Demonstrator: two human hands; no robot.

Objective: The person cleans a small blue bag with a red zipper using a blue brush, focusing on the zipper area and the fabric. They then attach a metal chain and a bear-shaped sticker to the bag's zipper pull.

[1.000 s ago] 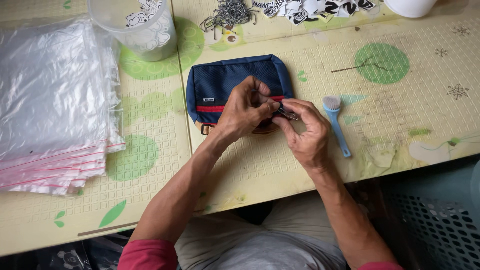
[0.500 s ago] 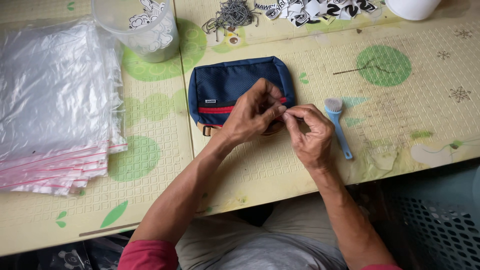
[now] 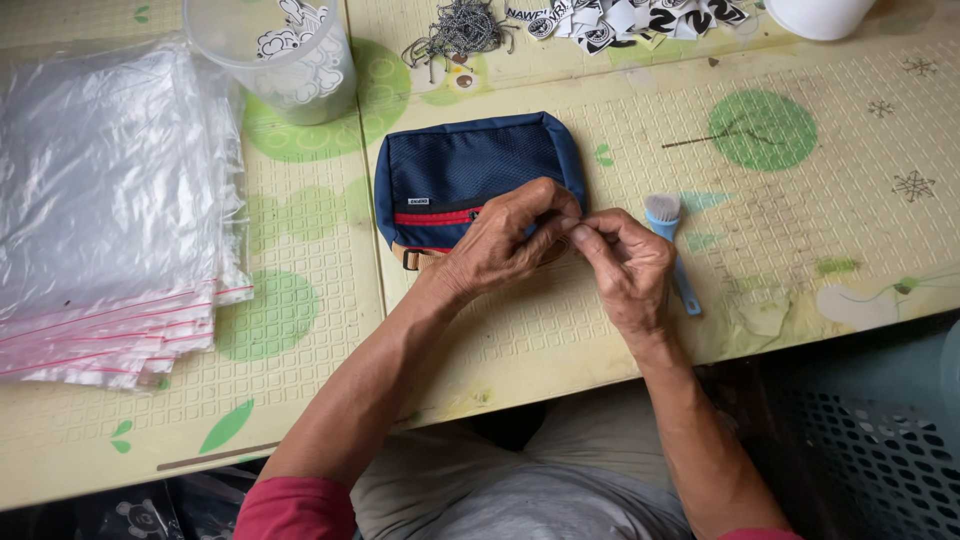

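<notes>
A navy blue pouch with a red zip stripe lies flat on the pale yellow mat. My left hand lies over its lower right part, fingers curled onto the fabric. My right hand sits just right of it. The fingertips of both hands meet in a pinch at the pouch's right edge. What they pinch is small and hidden by the fingers.
A small blue brush lies just right of my right hand. A stack of clear zip bags fills the left side. At the back stand a clear plastic cup, ball chains, black-and-white stickers and a white container. The table edge runs near my lap.
Both hands have drawn closer together at the pouch's right edge. A small dark piece seen between the fingers a second ago is now covered by the fingertips.
</notes>
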